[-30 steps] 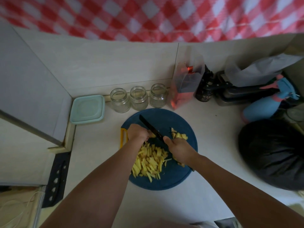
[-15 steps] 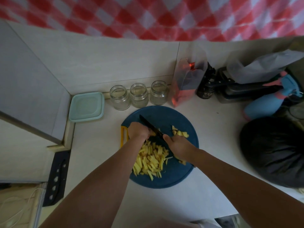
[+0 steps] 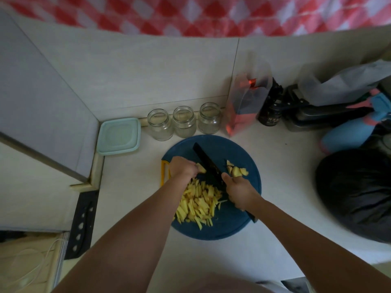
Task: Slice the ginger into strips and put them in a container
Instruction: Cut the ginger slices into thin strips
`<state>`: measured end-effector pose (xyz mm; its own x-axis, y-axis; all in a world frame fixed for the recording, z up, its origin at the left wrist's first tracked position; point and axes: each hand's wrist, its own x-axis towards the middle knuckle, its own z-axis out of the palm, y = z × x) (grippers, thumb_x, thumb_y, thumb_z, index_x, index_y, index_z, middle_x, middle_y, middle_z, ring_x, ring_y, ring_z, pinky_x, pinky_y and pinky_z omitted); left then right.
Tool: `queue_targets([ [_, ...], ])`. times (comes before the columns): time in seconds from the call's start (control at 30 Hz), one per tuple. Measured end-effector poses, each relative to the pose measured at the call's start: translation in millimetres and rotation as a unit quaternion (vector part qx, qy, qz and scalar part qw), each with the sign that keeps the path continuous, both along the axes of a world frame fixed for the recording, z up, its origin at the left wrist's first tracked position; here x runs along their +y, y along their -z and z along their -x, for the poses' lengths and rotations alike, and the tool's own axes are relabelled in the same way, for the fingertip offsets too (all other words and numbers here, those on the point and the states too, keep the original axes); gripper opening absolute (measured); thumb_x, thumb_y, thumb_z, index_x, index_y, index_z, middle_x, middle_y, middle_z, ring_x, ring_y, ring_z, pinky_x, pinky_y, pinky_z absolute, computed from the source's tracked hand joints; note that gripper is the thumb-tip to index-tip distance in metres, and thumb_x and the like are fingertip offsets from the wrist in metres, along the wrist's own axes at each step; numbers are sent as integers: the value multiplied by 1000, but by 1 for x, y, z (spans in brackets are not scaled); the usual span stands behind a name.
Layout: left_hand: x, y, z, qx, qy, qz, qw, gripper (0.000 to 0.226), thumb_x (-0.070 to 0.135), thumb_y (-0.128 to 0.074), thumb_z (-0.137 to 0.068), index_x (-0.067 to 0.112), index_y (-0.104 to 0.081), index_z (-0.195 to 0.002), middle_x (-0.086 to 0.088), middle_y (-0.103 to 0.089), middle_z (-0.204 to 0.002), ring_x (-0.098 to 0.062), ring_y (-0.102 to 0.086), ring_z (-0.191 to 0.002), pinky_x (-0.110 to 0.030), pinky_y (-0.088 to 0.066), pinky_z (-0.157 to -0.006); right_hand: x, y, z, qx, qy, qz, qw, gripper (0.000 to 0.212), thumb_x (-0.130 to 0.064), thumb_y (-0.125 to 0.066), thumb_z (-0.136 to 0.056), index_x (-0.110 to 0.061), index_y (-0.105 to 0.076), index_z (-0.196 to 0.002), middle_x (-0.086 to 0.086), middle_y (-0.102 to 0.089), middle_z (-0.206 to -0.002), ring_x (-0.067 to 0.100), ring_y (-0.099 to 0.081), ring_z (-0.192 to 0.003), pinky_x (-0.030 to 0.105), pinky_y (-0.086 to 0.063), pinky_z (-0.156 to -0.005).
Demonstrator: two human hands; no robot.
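On the round blue plastic cutting board (image 3: 232, 220), the left hand (image 3: 183, 168) pinches a pale yellow ginger piece (image 3: 201, 168) against the black knife (image 3: 208, 163), whose handle the right hand (image 3: 239, 190) grips. Cut yellow ginger strips (image 3: 197, 205) lie heaped nearer the person; uncut chunks (image 3: 237, 170) sit beyond the blade. Three empty glass jars (image 3: 183, 121) stand behind the board.

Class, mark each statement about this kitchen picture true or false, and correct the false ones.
1. The right hand grips the knife. True.
2. The left hand holds a ginger piece beside the blade. True.
3. Cut strips lie piled on the blue board. True.
4. Four glass jars stand behind the board. False: three jars.
5. The strips are in the teal container. False: the container sits apart, left of the jars.
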<state>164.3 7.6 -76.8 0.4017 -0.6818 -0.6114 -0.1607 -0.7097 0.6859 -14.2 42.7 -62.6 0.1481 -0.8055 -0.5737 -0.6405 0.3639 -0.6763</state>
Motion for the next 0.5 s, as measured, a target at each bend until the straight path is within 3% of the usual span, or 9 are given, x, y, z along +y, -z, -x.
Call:
queue_targets([
  [0.1, 2, -2, 2, 23, -23, -11, 999, 27, 5, -81, -71, 8, -57, -61, -8, -61, -66, -22, -64, -72, -37, -56, -83, 0, -3, 4, -13, -6, -1, 1000, 55, -57, -38, -95, -11, -44, -66, 11, -49, -66, 21, -49, -58, 31, -42, -57],
  [0.27, -4, 5, 1, 17, -30, -29, 999, 24, 8, -82, -69, 4, -60, -63, -16, -69, -76, -30, -70, -86, -41, -57, -83, -1, -16, 0, -5, -61, 34, 998, 55, -54, -36, -97, -12, -41, -62, 5, -44, -61, 15, -44, -57, 30, -35, -59],
  [0.5, -6, 5, 1, 16, -19, -42, 999, 18, 7, -81, -70, 0, -65, -69, -18, -71, -80, -27, -71, -79, -40, -58, -80, -3, -21, -3, 10, -98, 51, 994, 55, -51, -35, -99, -15, -33, -58, 2, -35, -55, 14, -36, -52, 29, -30, -53],
])
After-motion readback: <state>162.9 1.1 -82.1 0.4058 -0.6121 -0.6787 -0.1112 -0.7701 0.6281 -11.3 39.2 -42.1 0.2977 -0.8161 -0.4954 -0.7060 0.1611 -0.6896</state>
